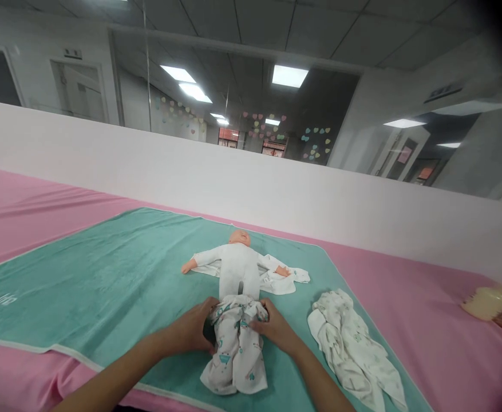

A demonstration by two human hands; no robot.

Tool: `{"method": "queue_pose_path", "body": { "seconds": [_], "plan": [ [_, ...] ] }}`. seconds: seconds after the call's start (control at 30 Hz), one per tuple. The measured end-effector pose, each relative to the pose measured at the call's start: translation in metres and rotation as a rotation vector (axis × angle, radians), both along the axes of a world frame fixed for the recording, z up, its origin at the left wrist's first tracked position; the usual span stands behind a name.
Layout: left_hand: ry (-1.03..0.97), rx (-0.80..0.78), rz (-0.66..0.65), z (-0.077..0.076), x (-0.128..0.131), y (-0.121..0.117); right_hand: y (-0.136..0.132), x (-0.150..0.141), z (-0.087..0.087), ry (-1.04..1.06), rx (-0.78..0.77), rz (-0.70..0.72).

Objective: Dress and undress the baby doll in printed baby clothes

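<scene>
A baby doll [239, 266] lies on its back with its head toward the wall and its arms spread. White patterned baby pants [236, 349] cover its legs up to about the hips. My left hand [203, 326] grips the waistband at the left side, with a dark patch showing beside the fingers. On the right side of the waistband, my right hand [272, 326] pinches the fabric between thumb and fingers. A white baby shirt [279, 281] lies spread beneath the doll's back and arms. The doll's feet are hidden inside the pants.
A crumpled white patterned cloth [354, 349] lies right of the doll on the green towel [117, 274]. Pink covering [405, 292] spreads underneath. Another doll [491, 303], partly visible, is at the far right. Behind stands a white low wall [233, 183] below glass.
</scene>
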State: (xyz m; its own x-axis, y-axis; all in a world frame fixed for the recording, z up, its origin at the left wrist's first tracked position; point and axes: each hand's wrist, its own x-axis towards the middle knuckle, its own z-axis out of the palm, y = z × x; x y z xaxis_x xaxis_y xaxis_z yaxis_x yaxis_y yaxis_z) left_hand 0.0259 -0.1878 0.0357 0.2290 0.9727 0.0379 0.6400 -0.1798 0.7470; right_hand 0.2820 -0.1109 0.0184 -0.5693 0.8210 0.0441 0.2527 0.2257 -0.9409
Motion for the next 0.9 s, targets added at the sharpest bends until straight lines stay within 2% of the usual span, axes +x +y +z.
{"method": "queue_pose_path", "body": {
  "seconds": [0.1,0.27,0.33,0.47,0.57,0.67,0.8,0.9],
  "plan": [
    [-0.039,0.065,0.018,-0.01,0.005,-0.007,-0.02,0.005,0.008,0.027,-0.048,0.072],
    [-0.047,0.017,0.09,-0.017,0.011,-0.006,-0.037,0.004,0.021,-0.15,0.038,-0.009],
    [-0.021,0.039,0.052,-0.02,0.012,-0.006,-0.039,0.005,0.023,-0.233,0.1,-0.022],
    [0.049,0.103,-0.08,-0.027,0.012,-0.013,-0.045,0.01,0.008,-0.317,0.197,0.03],
    [0.065,0.129,-0.127,-0.027,0.015,-0.022,-0.051,0.009,-0.011,-0.37,0.243,-0.052],
    [0.101,0.128,-0.117,-0.021,0.019,-0.028,-0.056,0.002,-0.019,-0.293,0.232,-0.162],
    [0.151,0.087,-0.131,-0.014,0.018,-0.026,-0.061,-0.008,-0.01,-0.166,0.141,-0.226],
    [0.12,0.077,-0.154,-0.017,0.013,-0.022,-0.064,-0.013,-0.004,-0.089,0.086,-0.239]
  ]
}}
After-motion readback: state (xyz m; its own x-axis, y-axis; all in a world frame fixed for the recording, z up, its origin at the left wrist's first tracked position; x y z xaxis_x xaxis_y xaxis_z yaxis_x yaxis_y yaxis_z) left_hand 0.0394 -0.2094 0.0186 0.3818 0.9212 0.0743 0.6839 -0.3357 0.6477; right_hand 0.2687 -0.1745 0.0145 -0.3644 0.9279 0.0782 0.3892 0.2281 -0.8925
